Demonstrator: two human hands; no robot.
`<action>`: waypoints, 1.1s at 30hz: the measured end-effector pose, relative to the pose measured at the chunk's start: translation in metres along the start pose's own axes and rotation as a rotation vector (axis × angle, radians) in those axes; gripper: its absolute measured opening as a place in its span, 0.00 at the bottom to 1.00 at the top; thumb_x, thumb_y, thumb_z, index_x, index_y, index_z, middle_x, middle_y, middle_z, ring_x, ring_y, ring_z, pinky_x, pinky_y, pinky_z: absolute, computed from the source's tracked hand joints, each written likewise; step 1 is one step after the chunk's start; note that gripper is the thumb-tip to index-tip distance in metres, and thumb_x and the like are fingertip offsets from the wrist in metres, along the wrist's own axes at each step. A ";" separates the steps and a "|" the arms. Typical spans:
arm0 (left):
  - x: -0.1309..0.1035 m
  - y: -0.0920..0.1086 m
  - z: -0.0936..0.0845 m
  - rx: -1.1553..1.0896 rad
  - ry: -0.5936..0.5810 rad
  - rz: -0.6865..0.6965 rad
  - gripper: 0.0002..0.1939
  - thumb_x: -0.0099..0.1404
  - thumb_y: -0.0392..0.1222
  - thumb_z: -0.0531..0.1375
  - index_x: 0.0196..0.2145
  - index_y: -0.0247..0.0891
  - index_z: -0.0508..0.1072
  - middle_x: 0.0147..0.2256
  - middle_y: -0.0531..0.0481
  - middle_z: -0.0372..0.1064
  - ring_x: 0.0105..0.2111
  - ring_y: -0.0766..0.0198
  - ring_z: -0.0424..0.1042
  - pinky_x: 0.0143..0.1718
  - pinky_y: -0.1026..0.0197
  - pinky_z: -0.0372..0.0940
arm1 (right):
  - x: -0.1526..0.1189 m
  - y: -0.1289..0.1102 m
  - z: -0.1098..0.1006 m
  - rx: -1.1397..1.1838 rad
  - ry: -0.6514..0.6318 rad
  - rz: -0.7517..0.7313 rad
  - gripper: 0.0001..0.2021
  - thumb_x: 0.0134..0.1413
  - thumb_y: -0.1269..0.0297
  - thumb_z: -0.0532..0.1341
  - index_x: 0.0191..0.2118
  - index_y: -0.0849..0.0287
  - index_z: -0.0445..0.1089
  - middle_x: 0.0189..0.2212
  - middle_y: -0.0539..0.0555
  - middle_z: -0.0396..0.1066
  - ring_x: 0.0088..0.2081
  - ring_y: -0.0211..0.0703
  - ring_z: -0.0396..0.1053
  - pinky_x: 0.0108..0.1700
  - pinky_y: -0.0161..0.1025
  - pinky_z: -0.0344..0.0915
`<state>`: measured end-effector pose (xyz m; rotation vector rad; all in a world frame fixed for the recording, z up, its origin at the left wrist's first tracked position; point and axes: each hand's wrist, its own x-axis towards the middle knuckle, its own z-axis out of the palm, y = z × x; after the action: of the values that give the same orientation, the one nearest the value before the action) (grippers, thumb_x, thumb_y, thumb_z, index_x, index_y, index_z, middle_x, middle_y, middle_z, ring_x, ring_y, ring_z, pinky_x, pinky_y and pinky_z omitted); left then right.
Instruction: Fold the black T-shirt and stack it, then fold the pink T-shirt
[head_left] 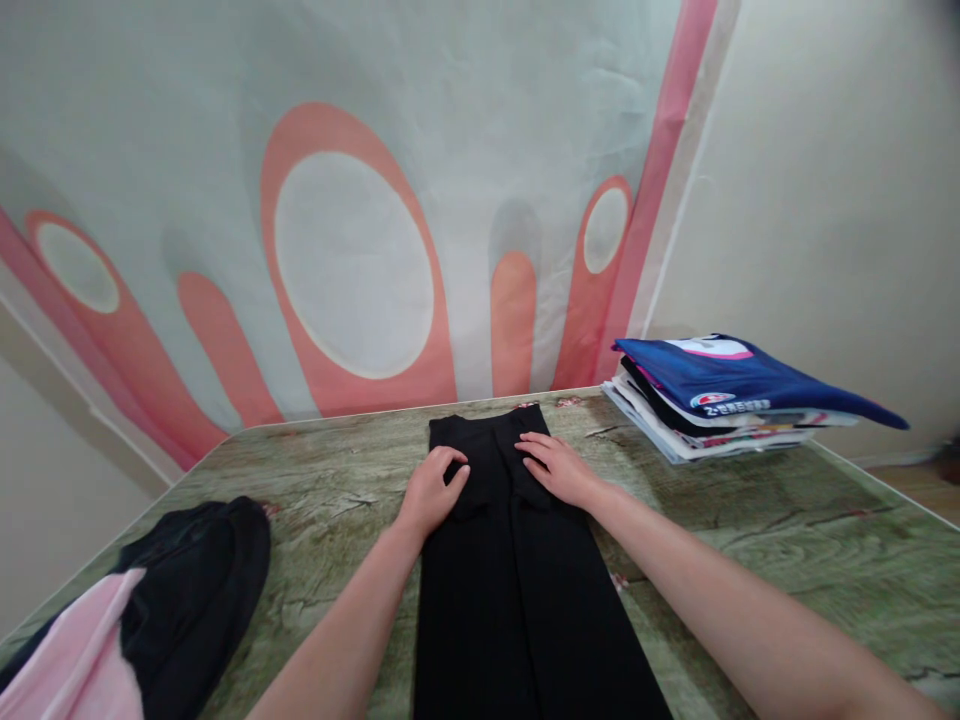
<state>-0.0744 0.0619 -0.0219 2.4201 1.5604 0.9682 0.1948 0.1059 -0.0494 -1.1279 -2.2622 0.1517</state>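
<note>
A pair of black trousers (480, 600) lies lengthwise on the wood-patterned table, waistband at the far end and legs running toward me. My left hand (436, 487) rests on the upper left part, its fingers curved and the thumb apart from the index finger. On the upper right part lies my right hand (553, 467), palm down with fingers spread on the cloth. Neither hand visibly grips any fabric. The near ends of the legs run out of view.
At the right back of the table (337, 520) is a stack of folded clothes (720, 385), a blue one on top overhanging the edge. Dark garments (202, 590) and a pink cloth (82, 660) lie at the left front. A backdrop (465, 150) hangs behind the table.
</note>
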 end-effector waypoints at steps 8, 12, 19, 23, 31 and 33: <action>0.002 0.000 -0.004 -0.165 -0.072 0.032 0.05 0.63 0.40 0.56 0.36 0.41 0.71 0.40 0.49 0.69 0.44 0.59 0.67 0.51 0.54 0.60 | -0.004 -0.097 -0.021 0.028 0.034 0.056 0.03 0.54 0.63 0.60 0.34 0.55 0.66 0.32 0.50 0.71 0.38 0.44 0.65 0.44 0.43 0.54; -0.002 0.002 -0.010 -0.256 -0.134 -0.008 0.06 0.63 0.42 0.57 0.37 0.41 0.70 0.42 0.49 0.68 0.47 0.58 0.67 0.52 0.56 0.59 | -0.007 -0.122 -0.005 -0.008 -0.040 0.096 0.07 0.50 0.64 0.63 0.36 0.55 0.65 0.33 0.50 0.71 0.37 0.45 0.64 0.41 0.42 0.51; -0.002 0.020 -0.028 -0.142 -0.379 0.001 0.21 0.56 0.45 0.62 0.47 0.42 0.67 0.47 0.50 0.67 0.48 0.56 0.67 0.52 0.55 0.60 | -0.010 -0.111 0.005 0.036 0.004 0.066 0.04 0.54 0.70 0.58 0.36 0.55 0.67 0.32 0.51 0.73 0.38 0.44 0.65 0.43 0.42 0.51; -0.011 0.037 -0.026 0.079 -0.405 0.035 0.22 0.53 0.39 0.61 0.47 0.43 0.67 0.48 0.48 0.67 0.52 0.51 0.64 0.55 0.49 0.57 | -0.012 -0.105 -0.004 0.098 -0.035 -0.074 0.08 0.56 0.69 0.57 0.41 0.55 0.68 0.34 0.52 0.74 0.38 0.45 0.66 0.44 0.43 0.53; -0.040 0.071 -0.013 0.336 -0.094 0.139 0.18 0.63 0.32 0.52 0.49 0.44 0.66 0.47 0.46 0.67 0.51 0.55 0.63 0.61 0.44 0.45 | -0.002 -0.058 -0.026 0.042 -0.007 -0.037 0.20 0.57 0.76 0.50 0.50 0.51 0.70 0.48 0.53 0.71 0.52 0.48 0.61 0.52 0.49 0.54; -0.038 0.073 -0.013 0.386 -0.091 0.166 0.17 0.64 0.31 0.52 0.49 0.44 0.68 0.45 0.45 0.68 0.50 0.54 0.64 0.61 0.43 0.44 | -0.002 -0.054 -0.021 0.055 -0.106 -0.121 0.22 0.59 0.74 0.49 0.54 0.47 0.66 0.54 0.49 0.67 0.58 0.47 0.55 0.55 0.50 0.53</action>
<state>-0.0349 -0.0079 0.0012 2.8437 1.6654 0.6108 0.1706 0.0668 -0.0140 -0.9729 -2.3972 0.2281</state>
